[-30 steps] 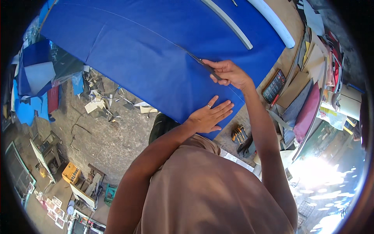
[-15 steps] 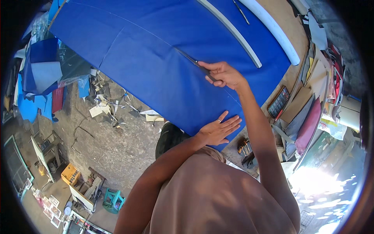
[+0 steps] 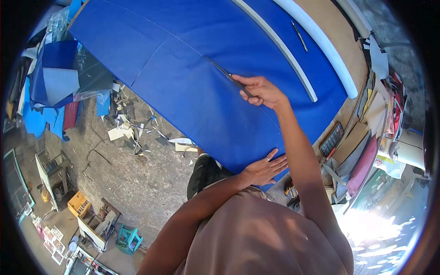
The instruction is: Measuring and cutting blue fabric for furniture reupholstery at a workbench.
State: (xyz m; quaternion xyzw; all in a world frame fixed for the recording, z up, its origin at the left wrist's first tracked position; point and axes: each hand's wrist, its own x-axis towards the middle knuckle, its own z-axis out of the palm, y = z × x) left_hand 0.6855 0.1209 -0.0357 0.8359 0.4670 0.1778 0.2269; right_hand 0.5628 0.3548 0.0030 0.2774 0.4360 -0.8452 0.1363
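Note:
A large blue sheet [image 3: 183, 91], smooth like vinyl, covers the table. My right hand [image 3: 263, 90] is closed around the dark handles of a pair of scissors [image 3: 224, 72], whose blades point to the far left along a thin pale line on the sheet. Behind that hand the line carries on toward the near right edge; whether it is cut there I cannot tell. My left hand [image 3: 266, 170] lies flat with fingers spread, pressing on the sheet's near corner. A second faint line crosses the sheet farther left.
On the sheet's right lie a grey curved strip [image 3: 286, 52], a pen [image 3: 299, 35] and a pale blue roll [image 3: 330, 55]. A phone [image 3: 332, 139] rests near the right edge. Fabric scraps [image 3: 133, 123], a green stool [image 3: 129, 239] and an orange box [image 3: 79, 204] are on the floor at left.
The view has shifted a little, so the sheet and the things on it sit slightly lower and to the right. Both hands keep their hold, the right on the scissors.

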